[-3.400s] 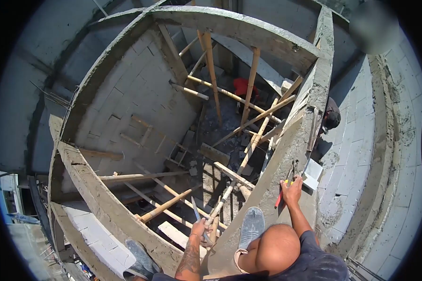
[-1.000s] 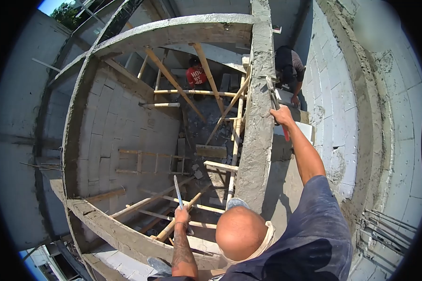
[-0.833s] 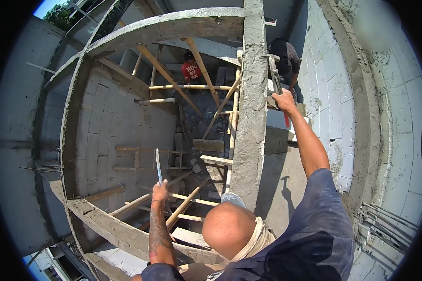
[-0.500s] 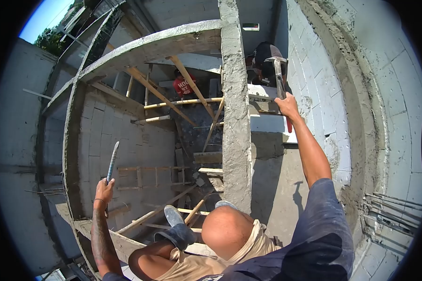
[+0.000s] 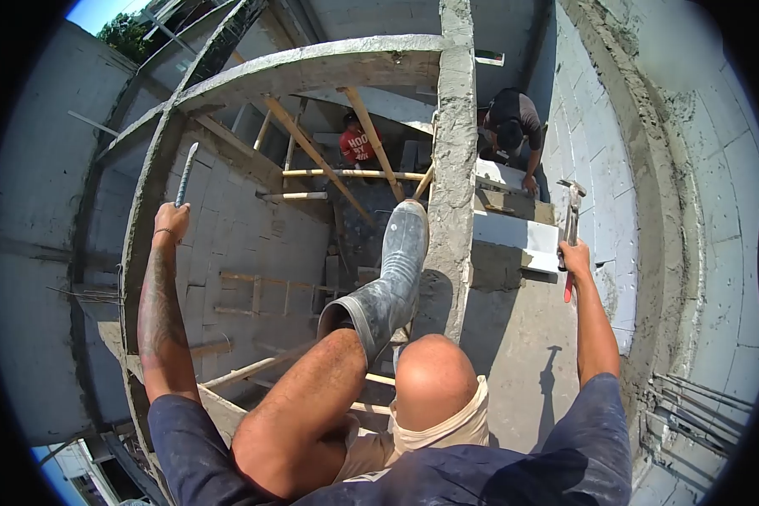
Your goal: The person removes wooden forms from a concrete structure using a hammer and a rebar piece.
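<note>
I'd keep both arms wide and set my raised boot flat on the concrete beam at twelve o'clock before shifting weight. At nine o'clock, my left hand has its fingers wrapped round a metal rod; at three, my right hand grips a hammer. Since the earlier frame, the boot has risen and the hammer swung outward.

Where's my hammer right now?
In the head view, the hammer is toward the right side, head up in your right hand, beside the right end of the white block.
</note>
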Demonstrator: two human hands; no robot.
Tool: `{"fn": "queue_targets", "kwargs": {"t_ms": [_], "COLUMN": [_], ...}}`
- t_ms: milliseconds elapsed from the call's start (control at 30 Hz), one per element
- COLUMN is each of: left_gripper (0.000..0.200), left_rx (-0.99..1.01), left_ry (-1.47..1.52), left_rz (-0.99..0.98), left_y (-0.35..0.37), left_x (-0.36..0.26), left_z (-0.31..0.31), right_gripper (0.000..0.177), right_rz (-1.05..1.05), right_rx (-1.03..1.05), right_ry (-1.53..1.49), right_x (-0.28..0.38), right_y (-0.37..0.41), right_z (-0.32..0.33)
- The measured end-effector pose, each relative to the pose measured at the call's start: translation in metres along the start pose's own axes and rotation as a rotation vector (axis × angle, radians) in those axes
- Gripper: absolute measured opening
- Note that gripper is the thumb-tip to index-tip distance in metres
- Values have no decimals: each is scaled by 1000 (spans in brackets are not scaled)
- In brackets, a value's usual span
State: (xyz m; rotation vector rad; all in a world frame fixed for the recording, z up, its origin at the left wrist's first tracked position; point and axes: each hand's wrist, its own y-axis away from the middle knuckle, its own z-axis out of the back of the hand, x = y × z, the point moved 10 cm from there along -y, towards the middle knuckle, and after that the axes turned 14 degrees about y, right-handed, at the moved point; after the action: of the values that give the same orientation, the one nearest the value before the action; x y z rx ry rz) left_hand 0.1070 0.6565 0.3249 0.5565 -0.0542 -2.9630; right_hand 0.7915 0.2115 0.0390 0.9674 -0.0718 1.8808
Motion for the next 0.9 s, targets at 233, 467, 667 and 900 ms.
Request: {"fn": "queue_targets", "kwargs": {"t_ms": [233,467,667,900], "left_gripper": [37,39,41,42], "left_rx": [-101,-116,125,179], "left_ry": [104,126,131,90], "left_rz": [-38,11,0,-81], "left_y": [-32,-48,-53,-70], "left_x": [-35,-64,-121,-197], "left_z": [27,-16,-84,-150], "right_gripper": [14,12,14,17], "right_rz": [11,84,168,275], "right_rx": [-36,-62,-134,-210], "right_ry": [-46,27,-83,-132], "right_x": [12,16,134,260], "right_y": [-6,-59,-81,-106], "right_z": [22,43,101,154]}}
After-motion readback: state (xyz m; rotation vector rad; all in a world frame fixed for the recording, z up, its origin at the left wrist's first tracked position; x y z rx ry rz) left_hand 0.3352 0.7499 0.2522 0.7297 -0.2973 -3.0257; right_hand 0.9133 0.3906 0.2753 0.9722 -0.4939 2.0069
